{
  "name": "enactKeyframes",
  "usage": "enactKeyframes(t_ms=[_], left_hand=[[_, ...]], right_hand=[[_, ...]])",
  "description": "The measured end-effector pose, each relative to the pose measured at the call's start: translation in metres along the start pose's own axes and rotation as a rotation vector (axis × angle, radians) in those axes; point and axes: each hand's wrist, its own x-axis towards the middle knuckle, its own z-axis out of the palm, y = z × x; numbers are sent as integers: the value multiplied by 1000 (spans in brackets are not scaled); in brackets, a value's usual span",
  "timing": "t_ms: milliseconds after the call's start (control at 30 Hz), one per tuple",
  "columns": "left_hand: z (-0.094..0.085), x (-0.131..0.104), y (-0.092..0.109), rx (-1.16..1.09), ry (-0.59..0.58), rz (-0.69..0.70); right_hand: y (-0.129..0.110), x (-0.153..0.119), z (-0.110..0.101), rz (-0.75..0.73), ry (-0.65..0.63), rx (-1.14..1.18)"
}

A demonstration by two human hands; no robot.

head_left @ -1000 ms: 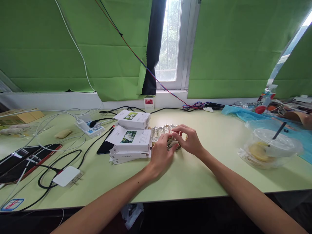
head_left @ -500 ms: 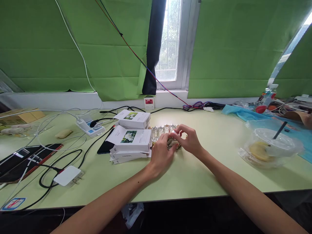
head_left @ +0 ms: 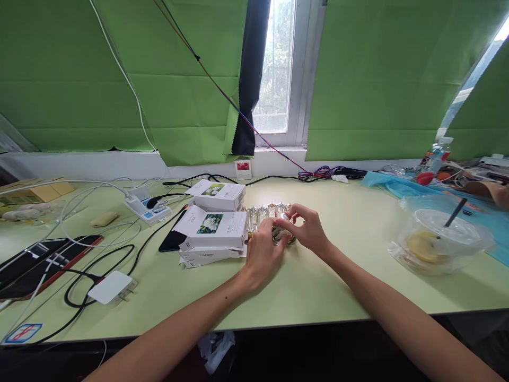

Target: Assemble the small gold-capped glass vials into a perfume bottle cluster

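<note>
Several small clear glass bottles (head_left: 262, 213) with gold and silver tops stand close together at mid-table. My left hand (head_left: 265, 248) is wrapped around the near side of the group, its thumb and fingers curled on a small bottle that they mostly cover. From the right, my right hand (head_left: 309, 228) reaches in with bent fingers and a pinch at the same bottle's top. A small pale shiny piece (head_left: 283, 216) shows at those fingertips; its kind is unclear. Left of the bottles, white cartons (head_left: 217, 229) with flower pictures lie stacked, one flap open.
A dark phone (head_left: 170, 239) lies partly under the cartons. On the left are a power strip (head_left: 149, 208), a white charger (head_left: 112, 287), tangled cables and a red-edged dark device (head_left: 47, 262). A bagged drink cup (head_left: 439, 239) with a straw stands at right, near blue plastic sheeting (head_left: 397, 185).
Both hands stay almost in place at the bottles. My right fingertips have shifted very slightly, and the pale shiny piece shows a little more plainly.
</note>
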Motion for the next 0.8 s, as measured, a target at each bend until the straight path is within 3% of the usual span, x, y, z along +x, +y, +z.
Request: enactKeyframes(t_ms=[800], left_hand=[[-1,1,1,-76,4,6]], right_hand=[[2,-1,5,-25,46,-62]])
